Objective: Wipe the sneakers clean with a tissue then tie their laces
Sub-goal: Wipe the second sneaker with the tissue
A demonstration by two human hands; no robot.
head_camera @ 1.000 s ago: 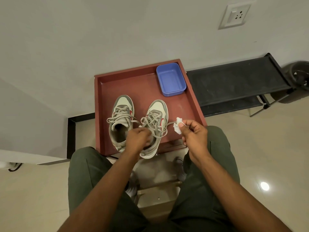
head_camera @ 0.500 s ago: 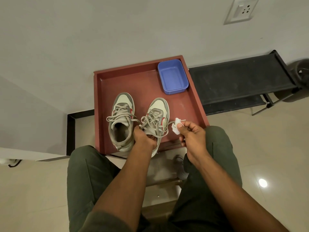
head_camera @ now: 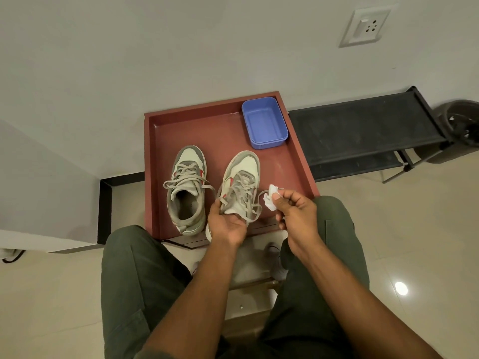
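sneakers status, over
Left hand grips right sneaker at heel. Right hand pinches tissue. Laces untied. Nothing in the way.

Dim warm indoor light, lamp glare on floor, wide-angle edge bending

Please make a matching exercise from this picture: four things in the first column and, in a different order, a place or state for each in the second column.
Things:
1. blue tub
2. tissue
3. left sneaker
4. right sneaker

Places or states:
A. gripped at its heel end by the left hand
B. standing untouched on the red tray
C. pinched in the right hand
D. in the tray's far right corner

Pairs: 1-D, 2-C, 3-B, 4-A
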